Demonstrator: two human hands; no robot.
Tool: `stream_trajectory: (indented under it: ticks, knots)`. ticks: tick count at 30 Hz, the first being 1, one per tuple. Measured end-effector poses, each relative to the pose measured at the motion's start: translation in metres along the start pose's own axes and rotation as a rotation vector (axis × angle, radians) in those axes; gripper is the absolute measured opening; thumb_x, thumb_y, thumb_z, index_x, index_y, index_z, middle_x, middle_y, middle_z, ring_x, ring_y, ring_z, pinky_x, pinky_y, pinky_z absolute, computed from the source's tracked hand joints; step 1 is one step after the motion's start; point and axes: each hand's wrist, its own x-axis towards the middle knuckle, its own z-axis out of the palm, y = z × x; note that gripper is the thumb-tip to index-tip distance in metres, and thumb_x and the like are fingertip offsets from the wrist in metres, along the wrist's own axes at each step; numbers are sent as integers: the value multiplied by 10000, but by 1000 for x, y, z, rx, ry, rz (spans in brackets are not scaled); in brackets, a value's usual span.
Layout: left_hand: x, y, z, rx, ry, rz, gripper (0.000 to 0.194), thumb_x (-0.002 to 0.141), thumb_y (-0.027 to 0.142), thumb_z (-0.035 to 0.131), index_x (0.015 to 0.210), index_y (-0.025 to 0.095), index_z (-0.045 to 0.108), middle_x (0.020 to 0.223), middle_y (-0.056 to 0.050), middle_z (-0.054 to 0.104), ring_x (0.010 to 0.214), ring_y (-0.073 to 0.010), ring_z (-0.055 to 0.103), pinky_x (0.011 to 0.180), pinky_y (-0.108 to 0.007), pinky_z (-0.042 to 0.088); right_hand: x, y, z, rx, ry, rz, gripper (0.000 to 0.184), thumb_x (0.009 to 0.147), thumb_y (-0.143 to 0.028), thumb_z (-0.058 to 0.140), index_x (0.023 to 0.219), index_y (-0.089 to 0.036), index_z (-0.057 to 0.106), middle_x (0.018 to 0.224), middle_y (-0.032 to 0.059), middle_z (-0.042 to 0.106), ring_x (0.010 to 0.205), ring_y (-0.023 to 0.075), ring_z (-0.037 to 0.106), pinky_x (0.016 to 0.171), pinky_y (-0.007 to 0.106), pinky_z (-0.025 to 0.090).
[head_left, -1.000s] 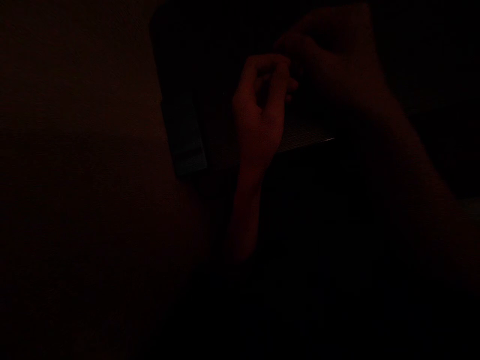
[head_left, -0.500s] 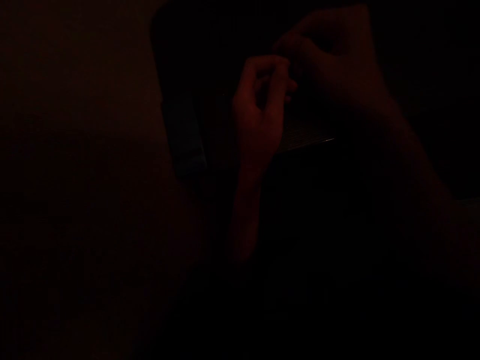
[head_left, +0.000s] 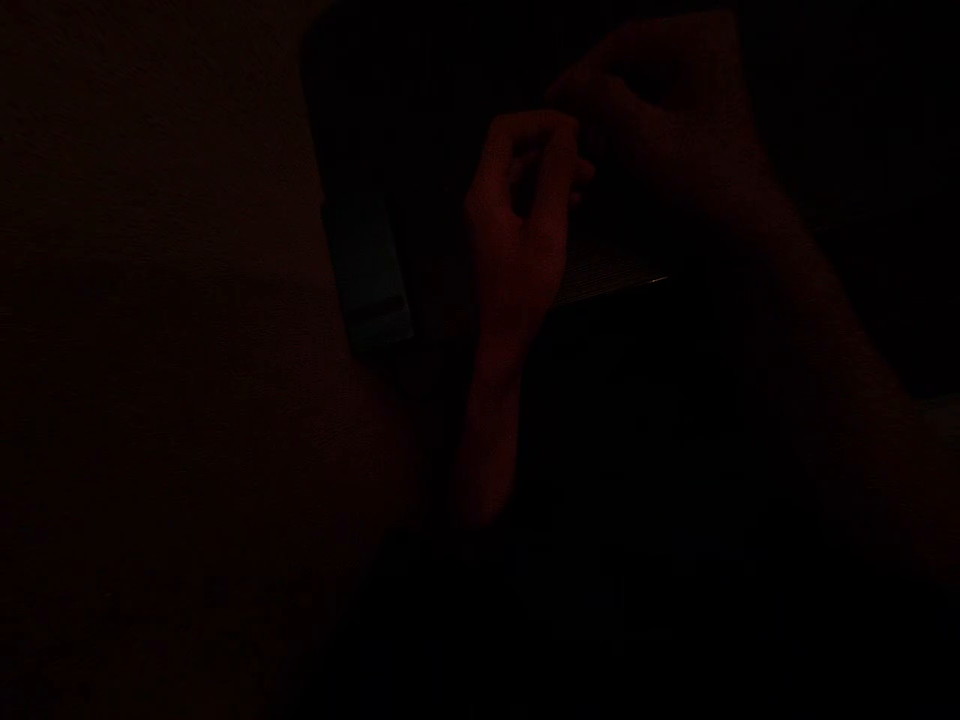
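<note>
Head-worn view from above, angled forward and down

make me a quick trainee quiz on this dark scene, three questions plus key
1. True or false: the left hand has all its fingers stretched straight.
2. Which hand is nearer the flat grey-green object?
A) left hand
B) right hand
3. Short answer: can you tell what, if anything, the hands hold?

Key: 1 false, its fingers are bent; 2 A; 3 no, too dark
</note>
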Motion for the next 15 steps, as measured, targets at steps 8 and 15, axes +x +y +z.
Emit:
stream_trajectory:
  ticks: [8, 15]
  knots:
    - [1, -2, -1, -4, -7, 21, 188, 1022, 82, 535, 882, 202, 572, 819, -4, 634, 789, -138, 648, 682, -242, 542, 0, -1, 0, -13, -2, 18, 211, 877, -187, 668, 744, -320, 764, 764, -19, 735, 763, 241, 687, 650, 360, 496]
    - [1, -2, 0, -10, 11, 19, 234, 1000, 53, 553, 846, 226, 585, 746, 15, 629, 759, -141, 651, 654, -230, 521, 0, -2, -1, 11, -33, 63, 220, 905, -180, 659, 779, -322, 771, 799, 1, 718, 842, 252, 690, 732, 365, 505]
